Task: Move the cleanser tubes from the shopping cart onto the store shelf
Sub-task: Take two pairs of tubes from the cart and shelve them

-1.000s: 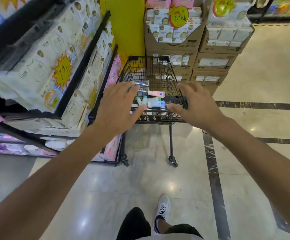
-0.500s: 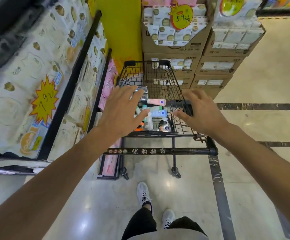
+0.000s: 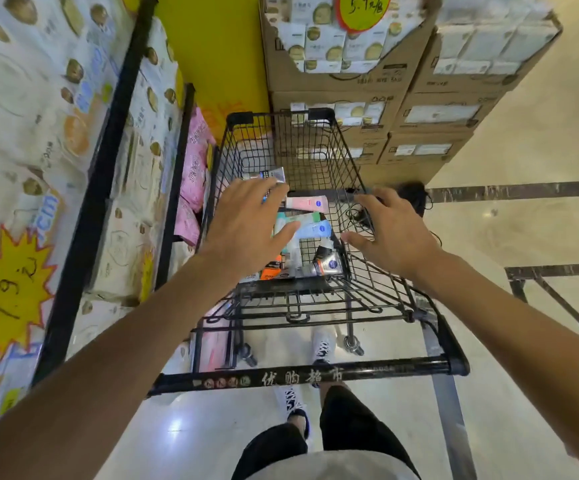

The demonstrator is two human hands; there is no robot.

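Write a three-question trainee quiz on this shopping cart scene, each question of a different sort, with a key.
1. True or false: the left hand grips a tube.
2. Multiple choice: the pale pink plastic tube lies
A. on the shelf of tissue packs
B. inside the black wire shopping cart
C. on the floor
3. Fill in: the right hand hovers above the cart's ____ side wall.

Key:
1. False; its fingers are spread above the tubes, holding nothing.
2. B
3. right; whether it touches the wire cannot be told.
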